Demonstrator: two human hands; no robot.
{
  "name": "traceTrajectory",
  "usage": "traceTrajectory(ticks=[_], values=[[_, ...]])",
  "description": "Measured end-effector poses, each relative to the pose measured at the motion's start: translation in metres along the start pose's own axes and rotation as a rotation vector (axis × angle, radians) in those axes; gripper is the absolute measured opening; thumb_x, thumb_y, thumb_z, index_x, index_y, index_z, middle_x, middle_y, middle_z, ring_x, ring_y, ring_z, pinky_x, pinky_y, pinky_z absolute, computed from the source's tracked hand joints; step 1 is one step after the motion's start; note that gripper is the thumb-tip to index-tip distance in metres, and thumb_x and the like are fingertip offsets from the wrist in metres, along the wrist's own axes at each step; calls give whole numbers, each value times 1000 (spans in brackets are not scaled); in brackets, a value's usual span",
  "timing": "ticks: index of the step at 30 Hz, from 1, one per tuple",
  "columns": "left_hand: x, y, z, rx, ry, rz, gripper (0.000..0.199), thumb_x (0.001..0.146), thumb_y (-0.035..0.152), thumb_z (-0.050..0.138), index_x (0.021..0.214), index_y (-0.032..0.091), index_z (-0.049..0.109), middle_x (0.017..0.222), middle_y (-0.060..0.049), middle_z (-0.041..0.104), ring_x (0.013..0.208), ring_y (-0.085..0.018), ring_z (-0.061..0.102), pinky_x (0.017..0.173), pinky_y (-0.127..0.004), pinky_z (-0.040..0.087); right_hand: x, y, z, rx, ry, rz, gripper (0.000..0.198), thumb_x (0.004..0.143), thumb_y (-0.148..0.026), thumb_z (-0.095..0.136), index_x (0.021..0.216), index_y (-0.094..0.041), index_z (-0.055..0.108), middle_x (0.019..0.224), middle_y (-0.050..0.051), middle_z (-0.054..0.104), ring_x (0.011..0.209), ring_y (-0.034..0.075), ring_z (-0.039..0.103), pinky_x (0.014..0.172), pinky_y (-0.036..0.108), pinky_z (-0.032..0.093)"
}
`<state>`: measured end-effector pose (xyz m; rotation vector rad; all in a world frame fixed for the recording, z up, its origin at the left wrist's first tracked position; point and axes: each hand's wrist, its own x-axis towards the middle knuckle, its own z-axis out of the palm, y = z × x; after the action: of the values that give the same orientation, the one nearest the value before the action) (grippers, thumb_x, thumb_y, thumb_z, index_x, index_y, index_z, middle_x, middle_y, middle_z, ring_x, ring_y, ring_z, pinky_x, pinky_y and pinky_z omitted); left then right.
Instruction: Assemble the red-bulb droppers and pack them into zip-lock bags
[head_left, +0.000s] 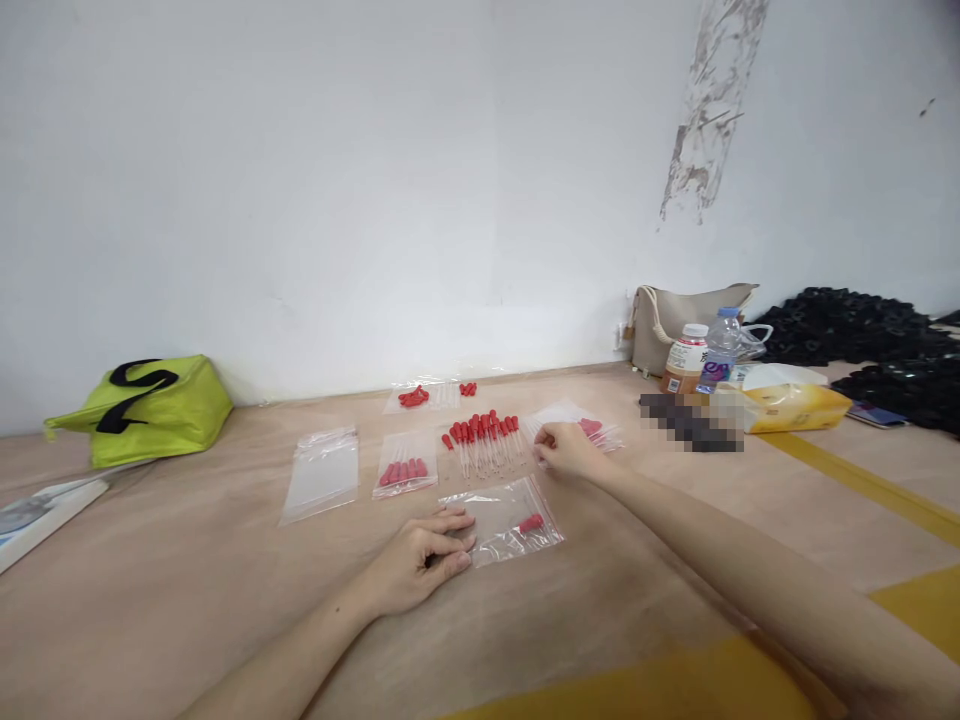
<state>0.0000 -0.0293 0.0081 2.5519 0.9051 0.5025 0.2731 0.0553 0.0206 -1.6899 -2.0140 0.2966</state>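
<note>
My left hand [418,562] rests on the table with its fingers stretched out over the left edge of a clear zip bag [501,505]. Inside that bag, toward the right, lies a dropper with a red bulb [531,523]. Beyond it is a row of several glass droppers [480,430], red bulbs pointing away from me. To the right of the row, my right hand [568,450] has its fingertips pinched together; what they hold, if anything, is hidden. Partly behind this hand lies another bag [562,412] with red-bulbed droppers.
Left of the row are a bag with several red bulbs [405,470] and a flat zip bag [322,475]. More red bulbs [414,397] lie near the wall. A lime-green bag [161,410] stands left; bottles [686,358], a tissue pack [795,400] and a black heap [847,325] are right.
</note>
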Motion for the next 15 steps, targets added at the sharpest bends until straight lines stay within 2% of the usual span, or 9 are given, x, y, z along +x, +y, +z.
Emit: traceTrajectory(ticks=[6,11,15], values=[[-1,0,4,-8,61,-22,27,84,33,48,108,26,60,121,-4,53,114,-20,45,96,-37,36,55,-28,3,-141,-92,203,15,56,-7,60,70,-7,66,74,17,66,73,23,62,60,25,44],[-1,2,3,-15,64,-19,27,84,32,48,107,25,60,120,-5,53,114,-21,45,95,-39,36,68,-37,21,-131,-53,246,30,63,-13,58,93,-9,62,90,18,63,86,24,60,64,26,45],[-2,1,4,-9,64,-19,27,84,32,48,107,26,60,120,-4,54,114,-21,44,95,-38,36,72,-35,35,-84,-54,272,28,63,-12,58,91,-8,62,86,19,64,82,25,61,61,26,45]])
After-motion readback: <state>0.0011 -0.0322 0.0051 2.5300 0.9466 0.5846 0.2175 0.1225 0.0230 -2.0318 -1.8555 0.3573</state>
